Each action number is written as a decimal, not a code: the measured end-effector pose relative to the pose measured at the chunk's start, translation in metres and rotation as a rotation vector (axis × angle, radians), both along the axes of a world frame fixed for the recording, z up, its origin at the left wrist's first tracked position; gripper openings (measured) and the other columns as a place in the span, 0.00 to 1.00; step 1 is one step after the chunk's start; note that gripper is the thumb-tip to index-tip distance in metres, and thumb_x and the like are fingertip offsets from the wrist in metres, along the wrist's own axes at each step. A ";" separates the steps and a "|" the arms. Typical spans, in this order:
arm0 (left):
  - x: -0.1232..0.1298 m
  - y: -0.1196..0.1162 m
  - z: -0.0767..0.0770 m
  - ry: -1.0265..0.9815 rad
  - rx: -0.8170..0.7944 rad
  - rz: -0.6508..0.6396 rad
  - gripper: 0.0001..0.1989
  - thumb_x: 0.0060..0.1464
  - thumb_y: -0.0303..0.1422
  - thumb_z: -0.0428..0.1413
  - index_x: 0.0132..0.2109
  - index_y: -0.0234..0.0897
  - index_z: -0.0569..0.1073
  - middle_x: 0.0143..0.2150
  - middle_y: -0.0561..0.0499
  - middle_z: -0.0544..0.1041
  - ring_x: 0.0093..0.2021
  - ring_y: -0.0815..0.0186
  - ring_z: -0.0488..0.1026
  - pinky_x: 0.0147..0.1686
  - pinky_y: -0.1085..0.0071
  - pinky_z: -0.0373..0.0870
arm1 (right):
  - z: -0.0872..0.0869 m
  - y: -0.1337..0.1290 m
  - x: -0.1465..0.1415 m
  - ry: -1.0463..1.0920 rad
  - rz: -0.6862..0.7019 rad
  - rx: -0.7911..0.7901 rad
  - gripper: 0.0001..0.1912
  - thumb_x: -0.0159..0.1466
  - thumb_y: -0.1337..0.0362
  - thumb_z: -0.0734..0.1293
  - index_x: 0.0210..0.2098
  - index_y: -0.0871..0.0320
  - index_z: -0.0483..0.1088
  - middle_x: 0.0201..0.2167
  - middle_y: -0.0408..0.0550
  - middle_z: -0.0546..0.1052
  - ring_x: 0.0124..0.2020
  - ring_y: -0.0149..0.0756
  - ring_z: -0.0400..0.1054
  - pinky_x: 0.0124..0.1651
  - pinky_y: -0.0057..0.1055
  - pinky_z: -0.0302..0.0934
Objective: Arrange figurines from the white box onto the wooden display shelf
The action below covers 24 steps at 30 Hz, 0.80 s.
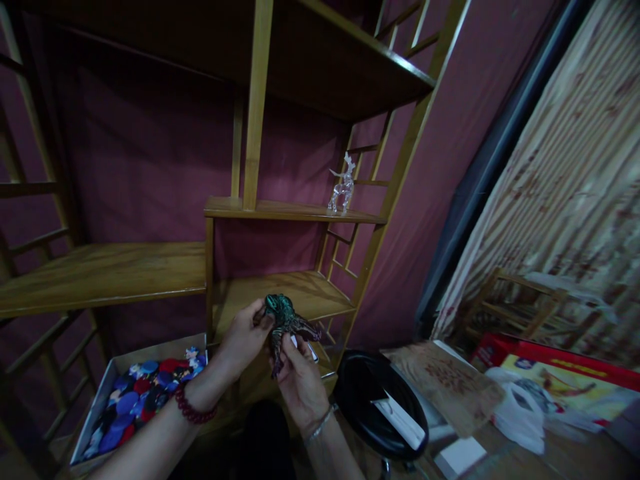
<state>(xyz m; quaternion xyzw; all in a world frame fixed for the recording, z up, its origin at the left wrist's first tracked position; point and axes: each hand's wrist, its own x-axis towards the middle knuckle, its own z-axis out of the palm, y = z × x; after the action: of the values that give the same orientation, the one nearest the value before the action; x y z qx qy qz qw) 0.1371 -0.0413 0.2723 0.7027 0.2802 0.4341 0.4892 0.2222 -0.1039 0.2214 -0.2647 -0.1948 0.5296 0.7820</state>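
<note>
A small dark figurine (284,317), green at one end and brownish-purple at its thin branching ends, is held up in front of the lower shelf. My left hand (247,340) pinches its green end from the left. From below, my right hand (300,377) grips its lower part between thumb and fingers. What creature it depicts I cannot make out. Just behind my right thumb shows a small white, dark-edged object (311,350), partly hidden. On the middle shelf (285,212) stands a clear, glassy deer figurine (343,185), apart from both hands.
A box (85,427) of blue, red and black small items sits low at left. At right are a black round stool (360,400) with a white strip (400,420), a cardboard sheet (445,380), a white plastic bag (517,413) and a red-yellow box (565,380). Wooden shelf posts (257,100) rise ahead.
</note>
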 end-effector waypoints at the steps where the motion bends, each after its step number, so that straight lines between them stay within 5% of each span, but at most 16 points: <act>1: 0.001 0.000 0.001 0.010 0.030 0.012 0.14 0.47 0.30 0.49 0.43 0.32 0.70 0.38 0.49 0.75 0.37 0.66 0.69 0.39 0.71 0.64 | -0.001 0.000 0.000 -0.010 -0.014 0.014 0.10 0.47 0.66 0.72 0.29 0.55 0.69 0.28 0.39 0.75 0.30 0.28 0.69 0.32 0.24 0.63; 7: 0.004 -0.003 0.006 0.099 0.127 0.078 0.13 0.49 0.31 0.46 0.39 0.34 0.71 0.35 0.50 0.75 0.36 0.65 0.69 0.39 0.71 0.64 | -0.007 -0.001 0.001 -0.132 -0.089 0.022 0.09 0.48 0.65 0.71 0.29 0.57 0.70 0.32 0.42 0.74 0.35 0.30 0.68 0.38 0.26 0.62; 15: 0.007 -0.002 0.012 0.224 0.276 0.195 0.17 0.51 0.31 0.44 0.47 0.35 0.67 0.46 0.46 0.72 0.46 0.63 0.67 0.46 0.66 0.60 | -0.004 -0.014 0.018 -0.476 -0.287 0.066 0.28 0.53 0.59 0.67 0.52 0.51 0.59 0.50 0.45 0.67 0.52 0.37 0.59 0.56 0.38 0.51; 24: 0.012 -0.013 0.031 0.302 0.368 0.198 0.17 0.51 0.31 0.44 0.47 0.37 0.68 0.47 0.47 0.71 0.47 0.63 0.66 0.49 0.66 0.59 | 0.032 -0.025 0.039 -0.831 -0.424 0.123 0.14 0.55 0.59 0.65 0.39 0.55 0.71 0.44 0.47 0.70 0.48 0.37 0.60 0.53 0.32 0.52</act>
<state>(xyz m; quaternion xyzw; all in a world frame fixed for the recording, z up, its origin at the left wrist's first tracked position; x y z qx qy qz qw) 0.1486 -0.0546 0.3029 0.8060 0.3335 0.4137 0.2608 0.2617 -0.1287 0.2537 -0.4414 -0.4641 0.1950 0.7428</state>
